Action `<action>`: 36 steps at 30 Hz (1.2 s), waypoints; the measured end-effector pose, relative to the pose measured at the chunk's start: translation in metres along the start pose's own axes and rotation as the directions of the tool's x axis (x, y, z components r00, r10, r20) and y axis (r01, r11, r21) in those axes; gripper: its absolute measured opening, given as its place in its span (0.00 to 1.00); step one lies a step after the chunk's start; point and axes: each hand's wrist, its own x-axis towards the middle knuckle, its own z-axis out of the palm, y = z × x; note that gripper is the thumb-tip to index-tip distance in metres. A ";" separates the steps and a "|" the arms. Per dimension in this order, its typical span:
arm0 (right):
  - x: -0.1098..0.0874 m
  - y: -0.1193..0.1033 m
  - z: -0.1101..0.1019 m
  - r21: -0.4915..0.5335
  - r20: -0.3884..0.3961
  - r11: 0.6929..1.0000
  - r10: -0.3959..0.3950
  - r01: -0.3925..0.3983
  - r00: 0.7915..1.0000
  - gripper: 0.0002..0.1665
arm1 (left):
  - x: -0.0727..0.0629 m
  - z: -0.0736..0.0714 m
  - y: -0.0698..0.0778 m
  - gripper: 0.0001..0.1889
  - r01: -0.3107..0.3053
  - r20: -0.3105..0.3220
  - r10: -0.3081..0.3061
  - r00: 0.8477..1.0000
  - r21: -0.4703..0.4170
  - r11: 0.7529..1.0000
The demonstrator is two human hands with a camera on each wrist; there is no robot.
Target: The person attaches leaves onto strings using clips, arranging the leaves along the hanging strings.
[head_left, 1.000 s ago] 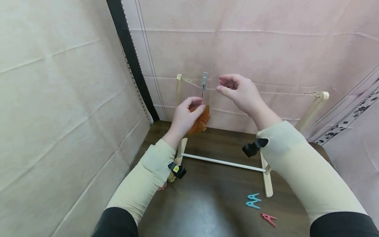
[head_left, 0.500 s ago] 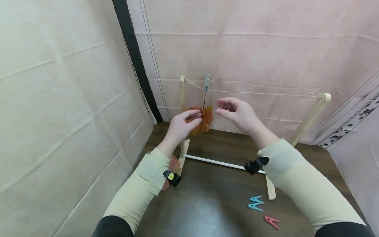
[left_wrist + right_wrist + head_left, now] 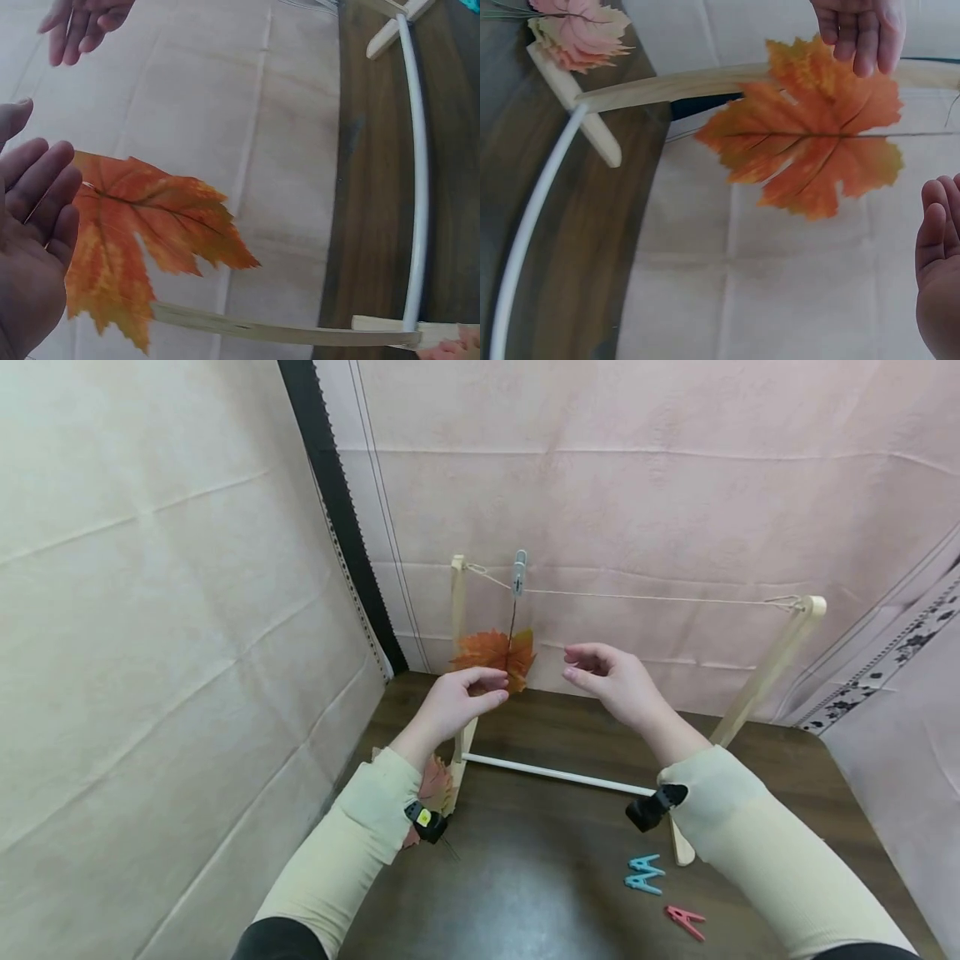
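An orange artificial maple leaf [image 3: 486, 650] hangs by its dark stem from a light blue-grey clothespin [image 3: 519, 572]. The clothespin is clipped on a string [image 3: 622, 597] strung between two wooden posts. My left hand [image 3: 456, 703] is just below and in front of the leaf, fingers relaxed and holding nothing; whether its fingertips brush the leaf, I cannot tell. In the right wrist view, the whole leaf [image 3: 810, 135] shows, its stem running toward the right. To the right of the leaf, my right hand [image 3: 617, 687] is held in the air with loosely bent fingers and nothing in them.
A white rod [image 3: 555, 772] joins the rack's feet. Two blue clothespins [image 3: 643, 874] and a red clothespin [image 3: 685, 922] lie on the dark wooden table [image 3: 540, 868] at front right. Pinkish leaves [image 3: 581, 30] lie by the left foot. Cloth walls stand behind and at the sides.
My left hand has let go of the leaf and moved down. The right hand has come down from near the string. The leaf stays hanging from its clothespin.
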 end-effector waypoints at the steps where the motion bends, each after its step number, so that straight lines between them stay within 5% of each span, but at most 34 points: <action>1: -0.002 0.004 0.000 0.000 0.000 1.000 0.012 -0.012 1.000 0.26 | -0.001 0.001 -0.002 0.19 0.003 0.010 -0.003 1.000 0.006 1.000; 22: -0.040 0.079 0.005 -0.007 0.009 0.991 0.135 -0.135 0.991 0.26 | -0.009 0.021 -0.045 0.18 0.132 0.071 -0.138 0.988 0.072 0.989; 29: -0.052 0.107 0.010 -0.014 -0.048 0.986 0.167 -0.168 0.985 0.28 | -0.010 0.028 -0.055 0.18 0.128 0.083 -0.133 0.988 0.060 0.990; 36: -0.059 0.123 0.013 -0.001 -0.078 0.979 0.204 -0.205 0.976 0.28 | -0.007 0.030 -0.060 0.19 0.132 0.058 -0.141 0.988 0.139 0.981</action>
